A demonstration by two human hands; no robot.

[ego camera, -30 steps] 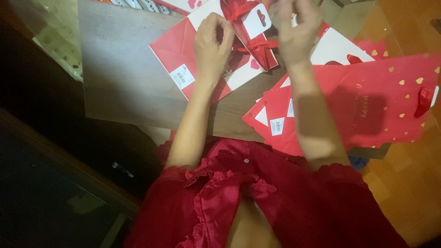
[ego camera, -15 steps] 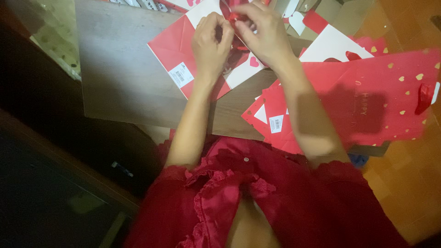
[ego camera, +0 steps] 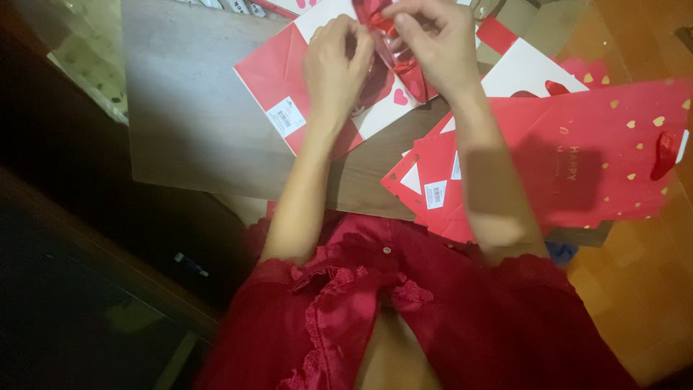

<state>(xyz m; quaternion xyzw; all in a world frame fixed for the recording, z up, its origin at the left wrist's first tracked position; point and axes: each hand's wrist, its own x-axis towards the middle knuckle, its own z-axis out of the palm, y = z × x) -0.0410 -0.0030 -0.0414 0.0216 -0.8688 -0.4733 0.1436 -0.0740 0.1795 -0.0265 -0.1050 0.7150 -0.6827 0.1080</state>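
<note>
Counter (ego camera: 195,137) is grey-brown wood, with bare surface on the left and paper goods piled toward the right.

Left hand (ego camera: 333,72) is at the far middle, fingers curled shut and pinching a red ribbon (ego camera: 386,29) against a flat red-and-white gift bag (ego camera: 289,79). This bag lies on its side with a white label near its left corner and small red hearts printed on the white panel. It looks folded flat; nothing shows inside it.

Right hand (ego camera: 437,43) is just right of the left hand, nearly touching it, fingers also closed on the same ribbon. The ribbon sits between the two hands at the far edge of view, crumpled, partly looped. My read: the tying or threading is mid-way, with no finished bow visible; whether the ribbon is already fixed to the bag is hidden by the fingers.

Further right is a white bag with red hearts (ego camera: 527,72), partly covered. Near right is a stack of flat red bags (ego camera: 577,166) with gold hearts, overhanging the counter's near edge. All appear flat and empty, though the openings are not visible. A red ribbon loop (ego camera: 664,155) shows at the stack's right end.

Near centre is a red frilled garment (ego camera: 404,318).
</note>
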